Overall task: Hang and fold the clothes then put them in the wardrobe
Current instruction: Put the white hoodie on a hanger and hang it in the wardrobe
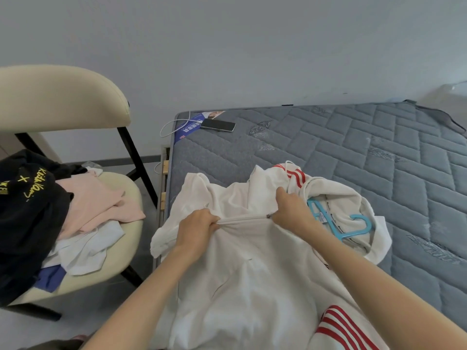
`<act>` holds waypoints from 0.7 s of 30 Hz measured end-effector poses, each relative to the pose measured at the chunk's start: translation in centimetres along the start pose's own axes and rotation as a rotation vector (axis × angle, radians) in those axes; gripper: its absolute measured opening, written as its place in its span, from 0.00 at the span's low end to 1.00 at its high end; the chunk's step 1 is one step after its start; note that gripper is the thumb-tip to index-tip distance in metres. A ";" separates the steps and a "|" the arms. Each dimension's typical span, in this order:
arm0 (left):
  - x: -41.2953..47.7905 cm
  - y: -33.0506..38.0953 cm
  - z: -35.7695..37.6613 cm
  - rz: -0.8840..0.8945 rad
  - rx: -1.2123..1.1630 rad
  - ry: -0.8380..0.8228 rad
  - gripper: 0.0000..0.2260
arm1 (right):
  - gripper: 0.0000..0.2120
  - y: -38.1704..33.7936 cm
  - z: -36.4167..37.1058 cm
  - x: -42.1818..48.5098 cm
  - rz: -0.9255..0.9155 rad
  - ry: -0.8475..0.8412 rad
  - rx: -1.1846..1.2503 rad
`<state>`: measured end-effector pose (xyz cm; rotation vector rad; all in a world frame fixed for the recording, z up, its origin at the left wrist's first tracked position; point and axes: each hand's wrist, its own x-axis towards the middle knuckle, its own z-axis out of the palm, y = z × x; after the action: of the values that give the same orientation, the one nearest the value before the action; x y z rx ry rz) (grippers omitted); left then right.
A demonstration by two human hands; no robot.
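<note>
Nearest, one white zip jacket (pixel 252 286) with red-striped sleeves lies over the near corner of the grey mattress (pixel 353 147). The left hand (pixel 197 223) is clenched round bunched cloth at one end of the zip (pixel 242 219) and the right hand (pixel 290 205) pinches the slider (pixel 269 216), so the zip runs taut and almost level between them, with the collar just beyond the right hand, probably the way the slider must travel. One blue hanger (pixel 353 232) sits inside that collar; farther left, one chair (pixel 50 97) holds at least four loose garments (pixel 96 205), and one phone (pixel 218 125) lies at the mattress's far corner.
</note>
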<state>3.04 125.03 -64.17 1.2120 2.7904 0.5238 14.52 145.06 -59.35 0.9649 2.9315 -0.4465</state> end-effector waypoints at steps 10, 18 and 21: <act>0.2 0.8 -0.4 -0.132 0.031 -0.159 0.13 | 0.07 6.9 -1.8 -0.8 0.050 0.116 0.108; 2.2 12.2 2.6 0.183 -0.047 -0.258 0.15 | 0.04 6.1 -2.4 -2.0 -0.130 0.011 0.259; 2.4 13.0 3.7 0.147 -0.027 -0.239 0.14 | 0.04 6.8 -2.3 -2.7 -0.129 -0.016 0.253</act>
<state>11.15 136.02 -63.21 1.3802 2.5034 0.3935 20.85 149.33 -58.60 0.7878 2.9842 -0.8433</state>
